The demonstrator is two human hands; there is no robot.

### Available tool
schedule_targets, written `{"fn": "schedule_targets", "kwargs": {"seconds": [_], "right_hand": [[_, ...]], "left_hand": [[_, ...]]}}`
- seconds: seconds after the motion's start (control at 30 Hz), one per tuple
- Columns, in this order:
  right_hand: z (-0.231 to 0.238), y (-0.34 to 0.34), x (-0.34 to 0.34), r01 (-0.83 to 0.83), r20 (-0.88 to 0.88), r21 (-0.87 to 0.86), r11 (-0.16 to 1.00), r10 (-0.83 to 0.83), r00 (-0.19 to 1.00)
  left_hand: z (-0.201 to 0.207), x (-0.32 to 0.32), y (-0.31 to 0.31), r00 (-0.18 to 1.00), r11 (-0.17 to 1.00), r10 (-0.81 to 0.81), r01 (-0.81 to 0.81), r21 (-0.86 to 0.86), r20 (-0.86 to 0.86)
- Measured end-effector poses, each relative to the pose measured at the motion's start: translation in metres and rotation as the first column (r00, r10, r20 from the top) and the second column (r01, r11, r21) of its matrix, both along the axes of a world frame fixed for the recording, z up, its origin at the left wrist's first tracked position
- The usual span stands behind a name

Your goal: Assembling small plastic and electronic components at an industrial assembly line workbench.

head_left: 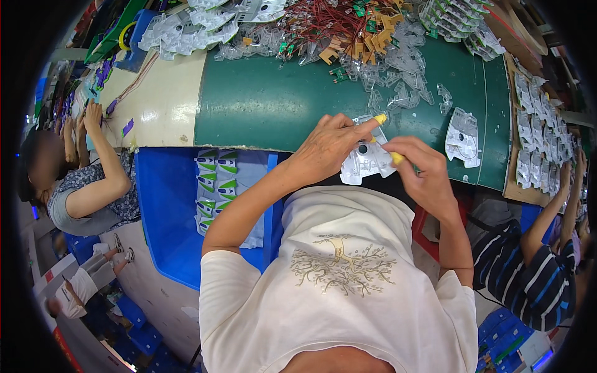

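Observation:
At the near edge of the green bench, a whitish, see-through plastic shell (362, 163) with a dark round hole is between my hands. My left hand (329, 144) grips it from the left, its index finger stretched over the top. Yellow covers sit on a left fingertip and on a fingertip of my right hand (424, 171). The right fingers are pinched together against the shell's right side; what lies between them is too small to make out. A similar plastic shell (463, 138) lies on the bench to the right.
Red wires (311, 25), tan pieces (374, 38) and clear plastic parts (407, 68) are heaped at the back. Left of my body, a blue bin (163, 211) holds green-and-white parts. A cardboard tray (519, 177) of shells stands right. People work on both sides.

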State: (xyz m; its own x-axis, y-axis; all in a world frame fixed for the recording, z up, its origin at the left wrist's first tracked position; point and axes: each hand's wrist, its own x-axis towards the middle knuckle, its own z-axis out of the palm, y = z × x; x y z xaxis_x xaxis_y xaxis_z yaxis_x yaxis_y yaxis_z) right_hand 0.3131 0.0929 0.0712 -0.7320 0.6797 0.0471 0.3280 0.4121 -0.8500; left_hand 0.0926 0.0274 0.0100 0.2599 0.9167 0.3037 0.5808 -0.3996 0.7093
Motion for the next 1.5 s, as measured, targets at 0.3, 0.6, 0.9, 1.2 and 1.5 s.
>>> {"fn": "schedule_targets", "kwargs": {"seconds": [0.3,0.6,0.9,1.2,1.5], "right_hand": [[-0.023,-0.035,-0.005,0.019,-0.008,0.455,0.89,-0.017,1.0],[-0.024,-0.034,0.005,0.214,-0.115,0.329,0.92,-0.186,0.976],[-0.053,-0.033,0.022,0.415,-0.086,-0.061,0.908,-0.419,0.904],[-0.056,0.017,0.149,0.783,-0.221,-0.067,0.619,-0.774,0.593],[-0.064,0.028,0.139,0.842,-0.276,-0.078,0.534,-0.823,0.497]], "left_hand": [[-0.003,0.007,-0.005,0.997,0.996,0.073,-0.073,-0.045,-0.005],[-0.011,0.004,-0.004,0.992,0.998,0.068,-0.069,0.01,0.103],[0.014,0.007,-0.009,0.968,0.991,0.131,-0.118,-0.069,0.216],[0.156,0.028,-0.031,0.8,-0.366,0.063,-0.538,0.759,0.597],[0.218,0.048,-0.057,0.904,-0.262,0.135,-0.363,0.894,0.406]]}}
